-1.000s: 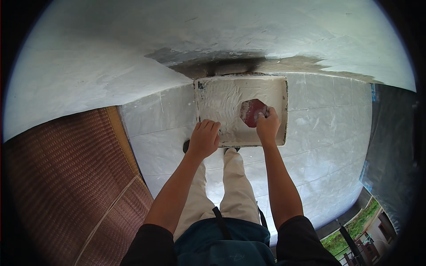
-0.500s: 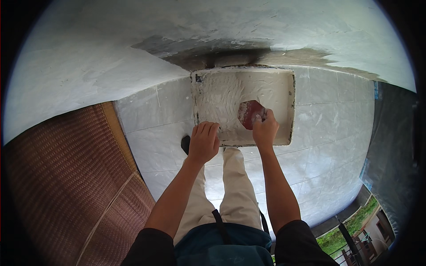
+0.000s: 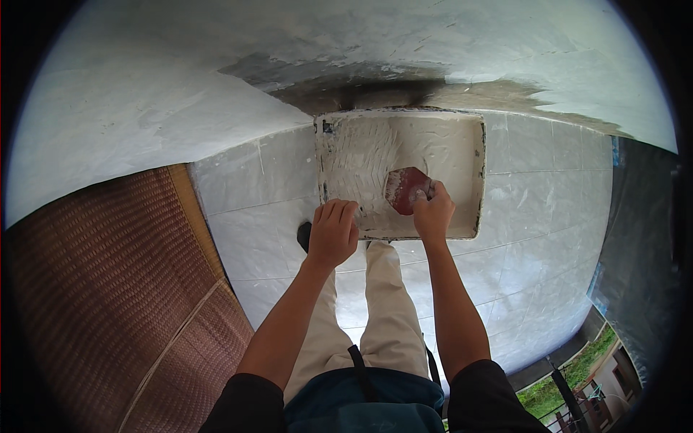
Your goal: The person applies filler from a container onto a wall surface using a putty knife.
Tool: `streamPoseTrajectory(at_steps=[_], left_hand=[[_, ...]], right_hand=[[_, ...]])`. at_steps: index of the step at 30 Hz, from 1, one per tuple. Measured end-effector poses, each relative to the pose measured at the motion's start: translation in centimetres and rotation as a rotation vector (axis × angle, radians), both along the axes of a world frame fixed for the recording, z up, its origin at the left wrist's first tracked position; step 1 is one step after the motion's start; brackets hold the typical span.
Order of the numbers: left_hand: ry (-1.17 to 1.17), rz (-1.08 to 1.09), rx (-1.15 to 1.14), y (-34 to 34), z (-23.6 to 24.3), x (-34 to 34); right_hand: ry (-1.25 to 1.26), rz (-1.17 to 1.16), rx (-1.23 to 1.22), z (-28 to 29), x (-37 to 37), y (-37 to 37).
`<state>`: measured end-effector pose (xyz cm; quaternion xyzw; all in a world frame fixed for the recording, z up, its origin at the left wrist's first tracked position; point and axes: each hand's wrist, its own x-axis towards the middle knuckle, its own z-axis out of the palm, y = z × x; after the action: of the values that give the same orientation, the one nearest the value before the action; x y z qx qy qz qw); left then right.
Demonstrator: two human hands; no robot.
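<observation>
A flat, dark-red scraper (image 3: 404,189) is held by the right grip (image 3: 434,211). A rectangular, paste-coated tray (image 3: 481,177) is clasped by the left grip (image 3: 334,231).

"What sort of place can be recognised here?"

"A building under finishing work is suggested: the wall (image 3: 433,43) is only partly covered with pale plaster (image 3: 173,130), a darker patch (image 3: 289,78) is exposed, and a shallow tray (image 3: 481,173) is spread with creamy paste (image 3: 361,148)."

"Is the outdoors seen?"

"Yes, grass (image 3: 567,380) is glimpsed beyond the tiled floor (image 3: 548,195), which is spotted with white."
</observation>
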<state>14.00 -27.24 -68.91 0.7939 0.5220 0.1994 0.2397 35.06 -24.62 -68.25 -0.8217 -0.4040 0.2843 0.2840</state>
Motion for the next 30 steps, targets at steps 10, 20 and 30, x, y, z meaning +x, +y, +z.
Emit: streamPoseTrajectory(at_steps=[10,20,30], left_hand=[[0.02,0.055,-0.017,-0.8,0.2,-0.7],[0.053,0.135,-0.013,-1.3,0.5,-2.2],[0.067,0.182,0.052,2.3,4.4,-4.4]], right_hand=[[0.085,-0.06,0.0,-2.3,-2.0,0.2],[0.541,-0.199,0.023,-4.3,-4.3,2.7],[1.162,-0.23,0.112,3.6,-3.4,4.2]])
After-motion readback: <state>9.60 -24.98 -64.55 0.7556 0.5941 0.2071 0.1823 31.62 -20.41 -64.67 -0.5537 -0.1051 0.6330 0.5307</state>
